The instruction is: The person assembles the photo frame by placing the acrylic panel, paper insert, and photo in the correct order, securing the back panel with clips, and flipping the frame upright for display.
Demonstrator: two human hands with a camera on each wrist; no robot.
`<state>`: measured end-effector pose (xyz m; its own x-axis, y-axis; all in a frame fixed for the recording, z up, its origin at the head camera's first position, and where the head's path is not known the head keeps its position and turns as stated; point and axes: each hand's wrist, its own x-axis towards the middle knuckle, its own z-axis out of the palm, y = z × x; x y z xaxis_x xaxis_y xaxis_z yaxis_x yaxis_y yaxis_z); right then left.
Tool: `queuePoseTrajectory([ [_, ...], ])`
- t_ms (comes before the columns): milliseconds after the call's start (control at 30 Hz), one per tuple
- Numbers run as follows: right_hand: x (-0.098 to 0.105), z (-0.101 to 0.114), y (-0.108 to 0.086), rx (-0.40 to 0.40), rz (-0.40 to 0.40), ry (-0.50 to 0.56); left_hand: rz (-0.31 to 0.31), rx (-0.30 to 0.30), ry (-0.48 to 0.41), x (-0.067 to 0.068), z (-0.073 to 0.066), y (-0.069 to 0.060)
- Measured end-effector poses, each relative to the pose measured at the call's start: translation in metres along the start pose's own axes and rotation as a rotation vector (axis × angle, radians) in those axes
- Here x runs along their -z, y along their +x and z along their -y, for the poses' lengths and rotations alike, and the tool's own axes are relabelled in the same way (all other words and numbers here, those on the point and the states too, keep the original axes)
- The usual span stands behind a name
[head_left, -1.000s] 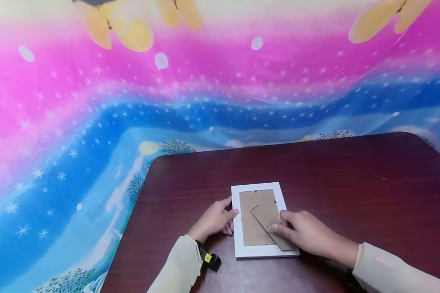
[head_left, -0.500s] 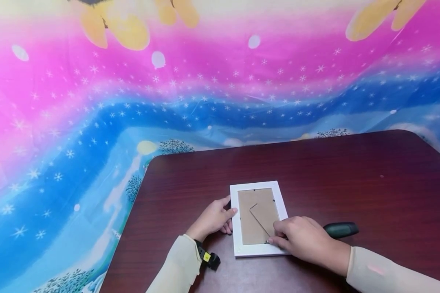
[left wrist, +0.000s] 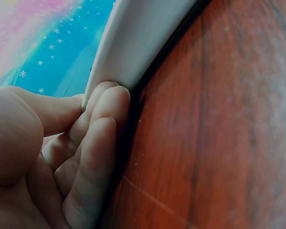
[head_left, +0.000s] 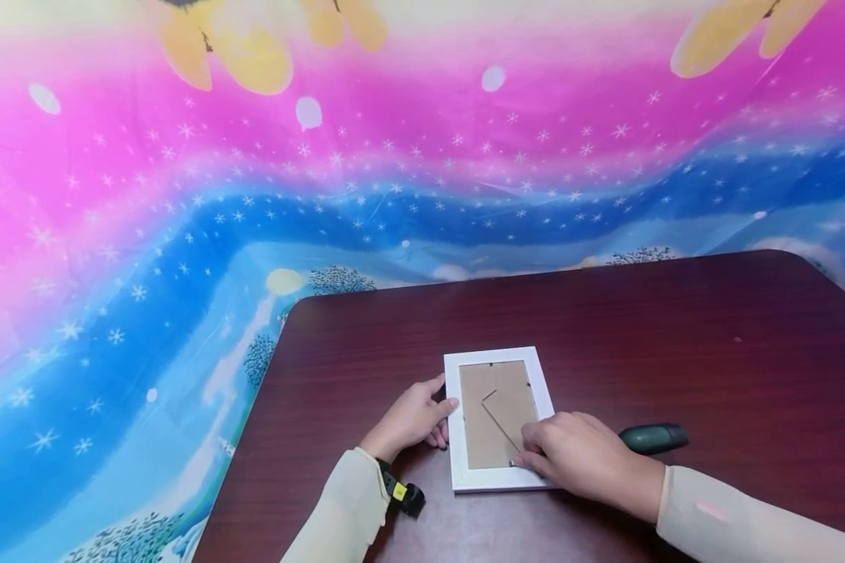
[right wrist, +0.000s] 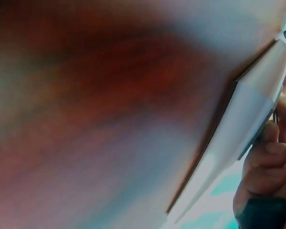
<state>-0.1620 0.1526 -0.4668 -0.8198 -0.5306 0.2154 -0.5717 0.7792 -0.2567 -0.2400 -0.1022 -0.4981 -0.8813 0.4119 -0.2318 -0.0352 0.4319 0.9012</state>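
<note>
The left hand pinches a white rectangular frame; the right hand, clasping a dark-green handle, has dropped, apparently working lower.

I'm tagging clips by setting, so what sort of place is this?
Probably an indoor tabletop set up for recording: a colourful snowflake-print backdrop behind a dark reddish table, and a black wrist-worn device.

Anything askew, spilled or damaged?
Nothing stands out: the white frame lies on the table, backing up, gripped by the left hand, no damage visible. The right hand hides one corner in the head view.
</note>
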Motion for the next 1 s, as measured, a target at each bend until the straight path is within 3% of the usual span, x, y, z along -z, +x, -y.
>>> queuePoseTrajectory([
  [233,-0.0003,-0.0026,-0.0018,-0.007,0.017,0.062,-0.001,0.017,-0.002,-0.0011,0.0002,-0.0015],
  [533,-0.0008,-0.0019,-0.0008,0.037,-0.002,-0.012,0.001,0.001,0.012,0.0003,-0.0013,-0.001],
  [767,-0.0001,-0.0037,-0.0015,0.018,0.008,0.04,0.005,0.003,-0.007,0.0005,-0.0014,-0.0011],
  [1000,0.001,-0.0023,-0.002,0.042,0.012,0.011,0.0,0.009,-0.008,-0.0001,-0.0015,-0.0008],
])
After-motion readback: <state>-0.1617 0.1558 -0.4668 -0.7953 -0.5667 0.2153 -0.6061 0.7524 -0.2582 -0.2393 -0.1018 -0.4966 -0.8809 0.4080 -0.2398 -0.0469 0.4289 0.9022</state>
